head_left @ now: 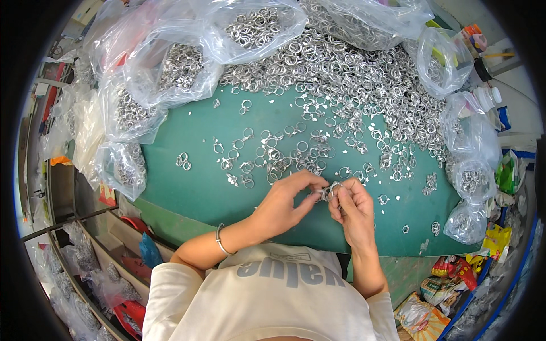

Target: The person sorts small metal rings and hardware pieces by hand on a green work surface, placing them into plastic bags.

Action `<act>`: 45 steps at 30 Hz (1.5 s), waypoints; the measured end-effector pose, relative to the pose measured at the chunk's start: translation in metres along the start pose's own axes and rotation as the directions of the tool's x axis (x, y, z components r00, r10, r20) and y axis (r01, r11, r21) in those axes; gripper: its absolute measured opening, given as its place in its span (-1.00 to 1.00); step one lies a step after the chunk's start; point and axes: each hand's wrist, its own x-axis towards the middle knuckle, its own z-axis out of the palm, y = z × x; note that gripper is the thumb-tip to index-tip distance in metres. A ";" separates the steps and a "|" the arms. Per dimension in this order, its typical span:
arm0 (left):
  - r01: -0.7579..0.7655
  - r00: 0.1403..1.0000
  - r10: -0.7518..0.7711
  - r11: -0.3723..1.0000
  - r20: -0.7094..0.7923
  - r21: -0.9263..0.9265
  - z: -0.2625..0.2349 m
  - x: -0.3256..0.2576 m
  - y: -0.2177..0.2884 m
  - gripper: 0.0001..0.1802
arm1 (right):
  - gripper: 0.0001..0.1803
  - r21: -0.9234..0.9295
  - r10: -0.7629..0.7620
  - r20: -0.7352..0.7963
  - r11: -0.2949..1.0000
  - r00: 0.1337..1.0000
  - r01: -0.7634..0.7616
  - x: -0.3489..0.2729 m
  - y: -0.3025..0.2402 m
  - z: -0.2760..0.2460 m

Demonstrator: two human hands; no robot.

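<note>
Over the near part of a green tabletop (193, 193), my two hands meet in front of my chest. Between the fingertips of my left hand (290, 199) and my right hand (354, 206) are small silver rings (329, 192), pinched from both sides. Fingers partly cover them, so how many each hand holds is unclear. Just beyond my hands lie loose silver rings (276, 162), scattered singly and in small clusters, with small pale chips among them. A large heap of silver rings (364, 71) spreads across the far side and down the right.
Clear plastic bags of rings stand along the edges, including a bag (190, 68) at the far left and a bag (467, 224) at the right. Open drawers (114, 238) sit below on the left. Snack packets (424, 315) lie at the lower right. A white-capped bottle (488, 98) stands right.
</note>
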 end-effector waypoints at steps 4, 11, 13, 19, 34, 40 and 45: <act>0.057 0.990 -0.038 0.988 0.133 -0.146 -0.004 0.000 -0.001 -0.73 | -0.82 0.033 0.039 0.017 0.999 0.999 -0.040 0.001 -0.002 0.000; 0.467 0.884 -0.394 0.727 0.252 -0.503 -0.007 0.008 -0.016 -0.84 | -0.95 -0.666 -0.522 0.123 0.587 0.844 0.460 0.006 0.004 0.001; 0.468 0.875 -0.416 0.593 0.248 -0.655 -0.005 0.005 -0.024 -0.84 | -0.95 -0.719 -0.533 0.156 0.516 0.832 0.465 0.000 -0.003 0.008; 0.452 0.835 -0.476 0.309 0.275 -0.837 0.006 -0.001 -0.016 -0.83 | -0.91 -0.662 -0.469 0.065 0.640 0.881 0.390 -0.006 0.005 0.008; -0.068 0.991 0.052 0.989 -0.123 -0.131 0.005 -0.007 0.003 -0.77 | -0.67 -0.556 -0.183 0.051 0.811 0.982 0.180 -0.010 -0.005 0.011; -0.389 0.862 0.454 0.878 -0.226 0.279 0.007 -0.008 -0.018 -0.73 | -0.64 -0.442 -0.059 0.025 0.895 0.998 0.064 -0.012 -0.007 0.014; -0.499 0.780 0.577 0.807 -0.242 0.316 0.013 -0.003 -0.027 -0.72 | -0.63 -0.456 -0.107 -0.054 0.887 0.993 0.071 -0.015 -0.004 0.020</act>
